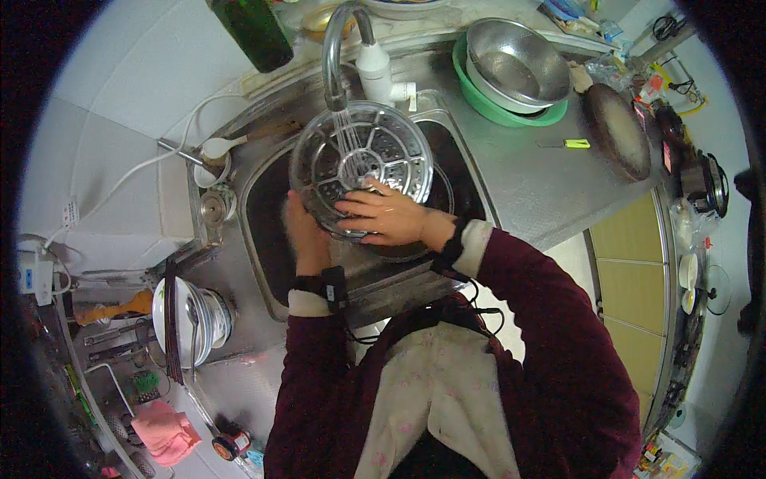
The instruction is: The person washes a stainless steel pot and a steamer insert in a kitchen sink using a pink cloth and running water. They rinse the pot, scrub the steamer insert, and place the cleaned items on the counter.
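A round, shiny metal steamer rack (403, 148) with small holes is tilted over the sink (267, 263). My left hand (306, 235) grips its lower left rim; the fingers are partly hidden behind the rack. Across the rack's near side lies my right hand (387, 215), flat, with its fingers spread. Water runs from the curved faucet (333, 68) onto the middle of the rack. Below the rack, something round and dark (440, 195) shows in the sink, but its kind is unclear.
A metal colander (519, 60) sits in a green basin (511, 118) at the back right. Near it are a small yellow-handled knife (576, 144) and a dark oval pan or lid (618, 132). Stacked plates (191, 323) and dark chopsticks (171, 319) stand at the left.
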Tool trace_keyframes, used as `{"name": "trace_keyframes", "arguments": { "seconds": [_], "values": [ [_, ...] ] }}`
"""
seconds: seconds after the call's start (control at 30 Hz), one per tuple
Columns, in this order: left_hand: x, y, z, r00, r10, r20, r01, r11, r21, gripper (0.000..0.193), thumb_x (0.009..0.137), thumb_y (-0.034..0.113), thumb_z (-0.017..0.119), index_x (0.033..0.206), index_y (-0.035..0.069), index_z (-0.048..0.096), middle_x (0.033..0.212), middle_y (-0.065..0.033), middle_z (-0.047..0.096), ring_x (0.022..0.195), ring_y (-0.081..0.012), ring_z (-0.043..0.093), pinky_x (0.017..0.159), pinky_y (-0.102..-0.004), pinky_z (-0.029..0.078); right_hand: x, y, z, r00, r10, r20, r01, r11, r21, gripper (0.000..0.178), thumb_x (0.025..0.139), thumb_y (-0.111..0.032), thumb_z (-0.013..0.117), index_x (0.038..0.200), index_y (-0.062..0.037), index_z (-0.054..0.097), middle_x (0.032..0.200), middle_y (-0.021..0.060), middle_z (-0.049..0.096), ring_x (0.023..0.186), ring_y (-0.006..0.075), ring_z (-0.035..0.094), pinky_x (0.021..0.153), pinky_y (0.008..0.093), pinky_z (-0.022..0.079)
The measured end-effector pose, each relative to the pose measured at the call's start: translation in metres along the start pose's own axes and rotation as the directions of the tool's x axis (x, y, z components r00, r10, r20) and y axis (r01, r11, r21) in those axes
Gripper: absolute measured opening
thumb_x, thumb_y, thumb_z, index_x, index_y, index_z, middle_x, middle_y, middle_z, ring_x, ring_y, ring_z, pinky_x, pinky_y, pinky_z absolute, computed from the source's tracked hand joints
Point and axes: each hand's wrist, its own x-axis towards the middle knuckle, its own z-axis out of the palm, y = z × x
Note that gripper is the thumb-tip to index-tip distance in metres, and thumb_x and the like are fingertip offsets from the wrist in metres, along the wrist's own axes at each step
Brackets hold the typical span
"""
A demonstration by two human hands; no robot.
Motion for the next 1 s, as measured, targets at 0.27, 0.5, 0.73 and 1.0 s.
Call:
{"name": "trace_keyframes", "arguments": {
  "seconds": [0.27,0.5,0.73,1.0],
  "values": [
    [-0.041,0.005,0.006,0.977,0.017,0.213,-0.209,0.294,0.933,0.038,0.093,0.031,0.04,0.119,0.002,0.044,0.118,-0.0085,0.05,0.104,-0.0231,0.051,0.09,-0.035,0.041,-0.069,0.031,-0.02,0.47,0.836,-0.284,-0.551,0.529,0.645,0.048,0.084,-0.016,0.057,0.123,0.0038,0.037,0.123,0.0194,0.043,0.112,0.0246,0.044,0.094,0.0328,0.035],
    [-0.029,-0.03,0.029,0.909,-0.11,0.403,0.057,0.988,0.142,0.052,0.093,0.039,0.035,0.131,0.004,0.031,0.134,-0.0094,0.037,0.117,-0.0251,0.041,0.099,-0.0368,0.033,-0.081,0.066,0.011,0.317,0.943,-0.101,-0.18,0.164,0.97,0.025,0.093,-0.024,0.045,0.103,-0.0033,0.054,0.091,0.0009,0.058,0.082,0.0095,0.05,0.075,0.0241,0.04],
    [-0.029,0.015,0.0,0.981,-0.14,0.136,0.158,0.978,-0.133,0.054,0.093,0.044,0.031,0.129,0.005,0.036,0.132,-0.0101,0.041,0.12,-0.0253,0.039,0.102,-0.0403,0.029,-0.034,0.089,0.017,0.371,0.876,0.307,-0.324,-0.187,0.927,0.043,0.093,-0.04,0.035,0.11,-0.0044,0.053,0.097,0.0059,0.06,0.09,0.0128,0.054,0.074,0.0274,0.044],
    [-0.056,0.05,-0.004,0.993,0.065,0.094,-0.065,0.998,-0.006,0.049,0.094,0.036,0.036,0.127,0.0,0.037,0.127,-0.0119,0.044,0.116,-0.0256,0.043,0.1,-0.0392,0.031,-0.023,0.105,-0.019,0.406,0.869,0.284,-0.059,-0.285,0.957,0.042,0.089,-0.031,0.044,0.125,-0.0092,0.037,0.122,0.0037,0.05,0.106,0.0178,0.048,0.078,0.0351,0.04]
  ]
}}
